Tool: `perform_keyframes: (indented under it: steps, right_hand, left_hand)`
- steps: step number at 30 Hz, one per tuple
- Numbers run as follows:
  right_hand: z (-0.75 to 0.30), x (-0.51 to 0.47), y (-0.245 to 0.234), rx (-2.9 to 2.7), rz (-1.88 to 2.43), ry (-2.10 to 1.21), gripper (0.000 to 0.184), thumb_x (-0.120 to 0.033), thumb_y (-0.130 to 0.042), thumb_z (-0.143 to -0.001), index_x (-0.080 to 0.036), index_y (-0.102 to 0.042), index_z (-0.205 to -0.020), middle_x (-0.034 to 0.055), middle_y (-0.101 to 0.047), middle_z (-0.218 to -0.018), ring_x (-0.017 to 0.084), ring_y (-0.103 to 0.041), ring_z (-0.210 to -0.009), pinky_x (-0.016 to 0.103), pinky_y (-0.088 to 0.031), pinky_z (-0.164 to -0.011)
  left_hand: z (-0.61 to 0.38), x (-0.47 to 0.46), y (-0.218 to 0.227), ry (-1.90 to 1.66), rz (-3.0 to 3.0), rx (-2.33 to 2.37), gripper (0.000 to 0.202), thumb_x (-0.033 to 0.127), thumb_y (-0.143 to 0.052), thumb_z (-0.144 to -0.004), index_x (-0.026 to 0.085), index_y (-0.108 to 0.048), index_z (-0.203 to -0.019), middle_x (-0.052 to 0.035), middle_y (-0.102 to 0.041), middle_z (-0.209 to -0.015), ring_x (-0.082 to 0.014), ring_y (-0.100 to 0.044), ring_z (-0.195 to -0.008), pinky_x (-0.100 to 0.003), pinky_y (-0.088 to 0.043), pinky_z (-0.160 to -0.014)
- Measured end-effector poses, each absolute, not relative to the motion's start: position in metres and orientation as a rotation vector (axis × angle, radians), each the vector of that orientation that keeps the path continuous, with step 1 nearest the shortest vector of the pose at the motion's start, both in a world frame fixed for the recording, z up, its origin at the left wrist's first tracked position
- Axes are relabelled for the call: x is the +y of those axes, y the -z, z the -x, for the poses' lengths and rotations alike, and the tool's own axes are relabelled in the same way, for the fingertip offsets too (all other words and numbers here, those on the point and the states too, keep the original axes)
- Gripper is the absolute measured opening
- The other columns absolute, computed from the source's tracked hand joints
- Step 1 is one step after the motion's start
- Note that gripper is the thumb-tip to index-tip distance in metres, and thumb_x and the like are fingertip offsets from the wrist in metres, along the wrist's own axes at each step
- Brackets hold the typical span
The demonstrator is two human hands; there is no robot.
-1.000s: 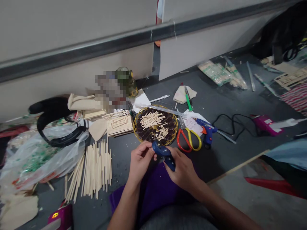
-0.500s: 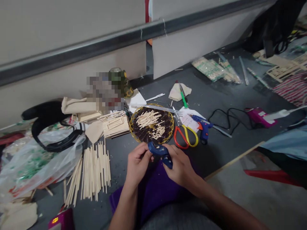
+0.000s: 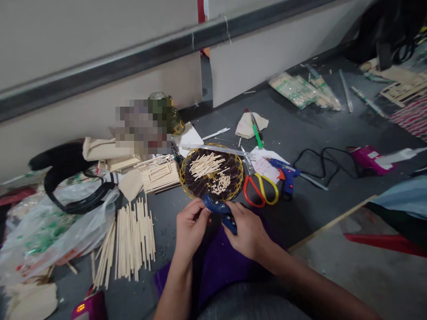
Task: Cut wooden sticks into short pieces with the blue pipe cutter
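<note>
My right hand [image 3: 245, 229] is wrapped round the handles of a dark blue hand cutter [image 3: 216, 205], held in front of my body above a purple cloth. My left hand [image 3: 191, 222] is closed in a pinch by the cutter's head; what its fingertips hold is hidden. Just beyond both hands lies a dark woven basket [image 3: 240, 184] with a yellow rim. In it are a pile of short wooden sticks [image 3: 206, 165] and a heap of tiny cut pieces [image 3: 220, 184]. Scissors [image 3: 260, 189] with red and yellow handles lie right of the basket.
A blue glue gun [image 3: 287, 178] rests at the right, near a pink box [image 3: 372, 159] with a black cord. Long wooden sticks [image 3: 135, 238] are spread at the left, beside a plastic bag [image 3: 63, 235] and a black headband [image 3: 75, 178]. A green cutter knife [image 3: 256, 133] lies farther back.
The view has shifted slightly, with the things on the right now a little farther right. Both hands keep nearly the same pose, with the blue cutter still in my right hand.
</note>
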State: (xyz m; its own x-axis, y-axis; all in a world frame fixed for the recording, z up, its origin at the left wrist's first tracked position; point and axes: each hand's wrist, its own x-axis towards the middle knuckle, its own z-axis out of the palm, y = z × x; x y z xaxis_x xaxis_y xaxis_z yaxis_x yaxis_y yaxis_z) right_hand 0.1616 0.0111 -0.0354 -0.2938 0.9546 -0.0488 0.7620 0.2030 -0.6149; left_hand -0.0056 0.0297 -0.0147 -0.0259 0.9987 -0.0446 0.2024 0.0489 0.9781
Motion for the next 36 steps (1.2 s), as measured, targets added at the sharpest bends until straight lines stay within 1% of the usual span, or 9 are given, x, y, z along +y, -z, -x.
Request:
perform_keyframes:
  steps: [2, 6, 9, 17, 23, 27, 30, 32, 36]
  right_hand:
    - [-0.162, 0.013, 0.036, -2.145, 1.616, -0.798, 0.039, -0.018, -0.056, -0.079, -0.016, -0.055, -0.118, 0.0114, -0.068, -0.102, 0.026, -0.066, -0.091, 0.035, -0.052, -0.078]
    - [-0.164, 0.016, 0.042, -2.131, 1.622, -0.821, 0.017, -0.019, -0.057, -0.078, -0.019, -0.058, -0.095, 0.0068, -0.07, -0.087, 0.022, -0.068, -0.074, 0.028, -0.046, -0.062]
    - [-0.166, 0.02, 0.047, -2.109, 1.57, -0.853, 0.011, -0.02, -0.057, -0.078, -0.02, -0.057, -0.089, 0.0051, -0.07, -0.081, 0.02, -0.067, -0.07, 0.026, -0.044, -0.061]
    - [-0.167, 0.03, 0.063, -2.142, 1.511, -0.841, 0.013, -0.02, -0.056, -0.077, -0.018, -0.06, -0.089, 0.005, -0.069, -0.072, 0.019, -0.065, -0.064, 0.025, -0.043, -0.061]
    - [-0.168, 0.031, 0.079, -2.137, 1.46, -0.805, 0.005, -0.018, -0.054, -0.076, -0.019, -0.058, -0.079, 0.0033, -0.066, -0.062, 0.017, -0.063, -0.055, 0.024, -0.041, -0.055]
    - [-0.168, 0.031, 0.075, -2.08, 1.451, -0.866, 0.007, -0.019, -0.053, -0.078, -0.018, -0.059, -0.082, 0.0026, -0.065, -0.062, 0.016, -0.062, -0.053, 0.023, -0.041, -0.054]
    - [-0.168, 0.03, 0.069, -2.019, 1.479, -0.935, 0.009, -0.02, -0.054, -0.079, -0.019, -0.06, -0.085, 0.0021, -0.066, -0.064, 0.016, -0.062, -0.054, 0.023, -0.042, -0.055]
    - [-0.169, 0.029, 0.064, -1.978, 1.507, -0.981, 0.008, -0.023, -0.054, -0.081, -0.019, -0.059, -0.086, 0.0019, -0.066, -0.065, 0.017, -0.063, -0.056, 0.024, -0.043, -0.056]
    - [-0.176, 0.026, 0.053, -1.879, 1.549, -1.118, 0.012, -0.027, -0.052, -0.086, -0.02, -0.059, -0.092, 0.0032, -0.07, -0.076, 0.019, -0.067, -0.067, 0.026, -0.047, -0.063]
  left_hand:
    - [0.005, 0.032, 0.016, -1.079, -1.319, 1.416, 0.018, 0.025, -0.063, -0.084, 0.016, -0.07, -0.07, 0.0008, -0.055, -0.063, -0.0094, -0.05, -0.052, -0.018, -0.041, -0.048]
    - [0.004, 0.035, 0.019, -1.056, -1.342, 1.419, 0.02, 0.024, -0.061, -0.084, 0.016, -0.068, -0.067, 0.0007, -0.054, -0.062, -0.0091, -0.05, -0.051, -0.018, -0.04, -0.047]
    - [0.004, 0.038, 0.022, -1.038, -1.348, 1.425, 0.022, 0.023, -0.06, -0.085, 0.016, -0.066, -0.065, 0.0012, -0.053, -0.06, -0.0087, -0.049, -0.05, -0.018, -0.04, -0.047]
    - [0.003, 0.045, 0.026, -1.046, -1.246, 1.443, 0.02, 0.025, -0.062, -0.083, 0.016, -0.066, -0.065, 0.0022, -0.054, -0.061, -0.0078, -0.051, -0.046, -0.018, -0.04, -0.044]
    - [0.002, 0.047, 0.034, -1.043, -1.238, 1.467, 0.02, 0.024, -0.061, -0.084, 0.016, -0.067, -0.067, 0.0027, -0.054, -0.061, -0.0071, -0.052, -0.045, -0.017, -0.042, -0.045]
    - [0.001, 0.046, 0.034, -1.069, -1.122, 1.415, 0.015, 0.026, -0.064, -0.084, 0.016, -0.072, -0.075, 0.0016, -0.058, -0.066, -0.0074, -0.055, -0.048, -0.018, -0.047, -0.048]
    - [0.0, 0.044, 0.035, -1.109, -0.973, 1.376, 0.012, 0.028, -0.07, -0.079, 0.017, -0.073, -0.08, 0.0004, -0.061, -0.072, -0.0092, -0.06, -0.054, -0.02, -0.051, -0.049]
    - [0.0, 0.043, 0.035, -1.125, -0.884, 1.366, 0.013, 0.028, -0.074, -0.076, 0.016, -0.074, -0.083, -0.0007, -0.064, -0.074, -0.0105, -0.062, -0.057, -0.021, -0.054, -0.052]
    - [0.001, 0.04, 0.035, -1.15, -0.772, 1.36, 0.018, 0.031, -0.074, -0.077, 0.014, -0.073, -0.084, -0.0016, -0.068, -0.069, -0.01, -0.062, -0.055, -0.021, -0.054, -0.053]
